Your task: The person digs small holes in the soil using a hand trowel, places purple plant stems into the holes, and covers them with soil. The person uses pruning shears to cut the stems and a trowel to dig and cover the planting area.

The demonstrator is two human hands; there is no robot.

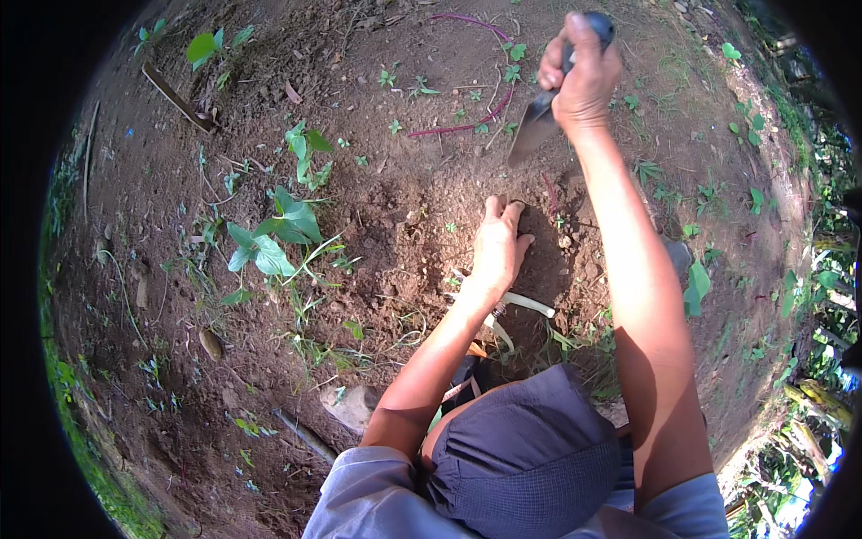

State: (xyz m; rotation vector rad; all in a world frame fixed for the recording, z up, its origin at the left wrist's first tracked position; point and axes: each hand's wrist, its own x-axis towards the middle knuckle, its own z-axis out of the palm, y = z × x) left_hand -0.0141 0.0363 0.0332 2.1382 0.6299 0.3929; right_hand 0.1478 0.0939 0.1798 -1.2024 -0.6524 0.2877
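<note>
Trowel [536,128] with a dark handle and metal blade is raised in the head view, its blade angled down above the soil [400,238] and apparently clear of it; the right hand [585,76] has its fingers closed around the handle; the left hand [500,247] reaches down to the dirt, fingers bent and thumb apart, though whether the tips pinch anything cannot be told. Crumbled clods around the left hand suggest that this patch is already partly broken up; a shaded hollow just to its right hides its depth; flatter ground beyond, dotted with seedlings [395,128], looks unworked, and how much is left does not show. Pale stems [530,304] lie beside the left wrist, limiting room there; leafy plants [274,238] edge the patch on the left; a red-purple vine [458,129] curves just left of the blade; dark fabric [530,440] crowds the near side; the widest room lies toward the far side, between vine and plants.
</note>
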